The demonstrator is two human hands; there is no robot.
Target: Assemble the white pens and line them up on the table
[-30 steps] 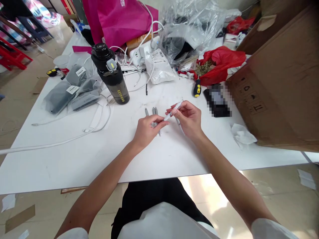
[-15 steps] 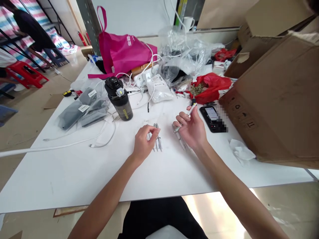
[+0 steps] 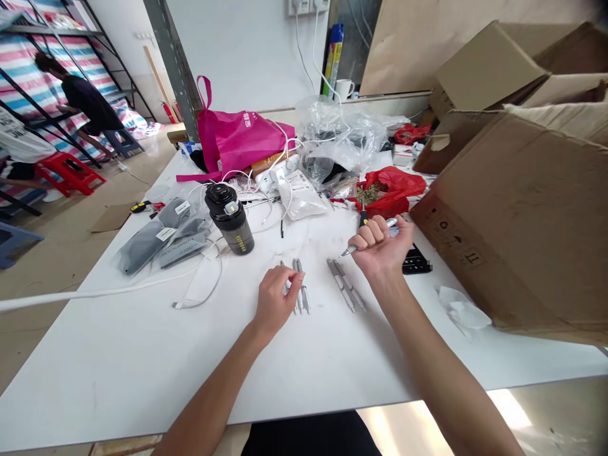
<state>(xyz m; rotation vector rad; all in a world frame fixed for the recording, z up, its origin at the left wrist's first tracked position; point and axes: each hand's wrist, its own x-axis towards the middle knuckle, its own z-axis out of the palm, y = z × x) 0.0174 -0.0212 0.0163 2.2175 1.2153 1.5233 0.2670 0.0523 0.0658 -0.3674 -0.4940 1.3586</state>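
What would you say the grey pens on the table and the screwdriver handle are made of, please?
The grey pens look like satin-finished metal, from their soft sheen, though coated plastic is possible. The screwdriver handle looks like glossy moulded plastic, from its shine.

1. Plain white wall (image 3: 237,50) with power sockets (image 3: 308,6) up top, and a grey steel post (image 3: 173,69) right beside it.
2. Striped tarp (image 3: 28,76) hanging behind metal racks (image 3: 47,82) on the left.
3. Tan tile floor (image 3: 47,253), with a red plastic stool (image 3: 70,174) sitting on it.
4. Bright patch of light (image 3: 508,408) on the floor, just past the white table (image 3: 142,380).
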